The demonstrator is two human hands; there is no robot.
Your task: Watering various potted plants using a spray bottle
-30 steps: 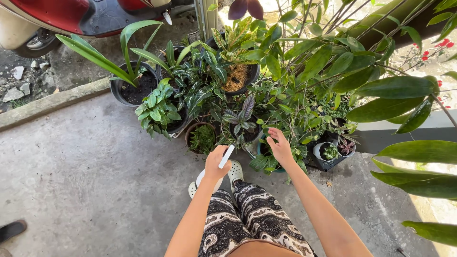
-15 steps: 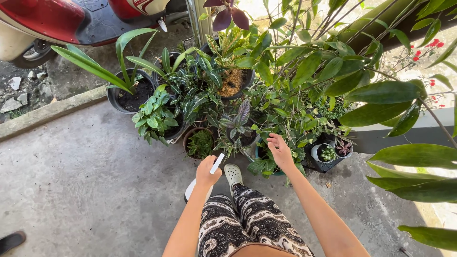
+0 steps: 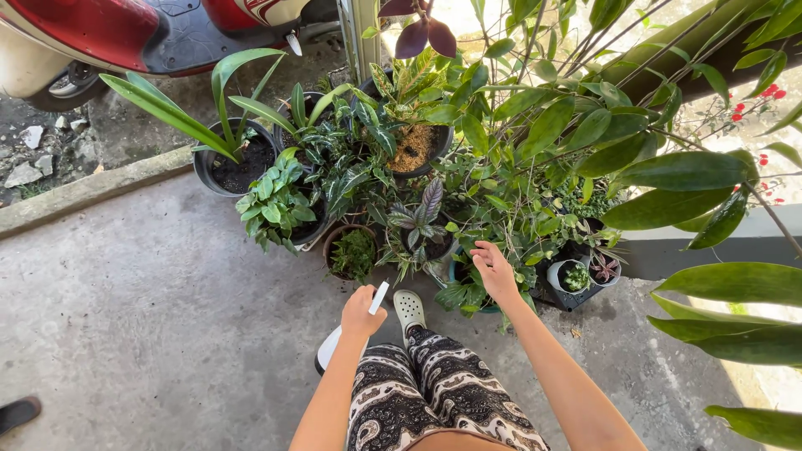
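Concrete floor [image 3: 150,317], grey and stained, runs to a low kerb [image 3: 92,190] at upper left; beyond it gravel and a red scooter [image 3: 100,29]. A dark shoe tip [image 3: 17,413] pokes in at the far left edge.

Left to right along the plant cluster: black pot [image 3: 238,167] with long strap leaves; a bushy green plant [image 3: 271,205] just beside it; small brown pot [image 3: 351,250] of fine foliage; purple-leaved plant [image 3: 422,217]; a larger pot [image 3: 415,146] with tan mulch behind. Further right, two tiny pots [image 3: 585,274] sit in a dark tray.

Left hand [image 3: 361,313], grip clamped on a slim white tag [image 3: 378,298], which sticks up and forward from the fist, just short of the brown pot. White clog [image 3: 409,306] just right of the hand; patterned trousers [image 3: 434,392] below.

Right hand [image 3: 494,271], grip apart, fingers loosely spread, palm down over low leaves by a teal pot [image 3: 468,305], partly hidden. Whether it touches the leaves I cannot tell.

Large glossy leaves [image 3: 693,171] overhang the right side, screening pots behind. Red flowers [image 3: 773,90] at far right.
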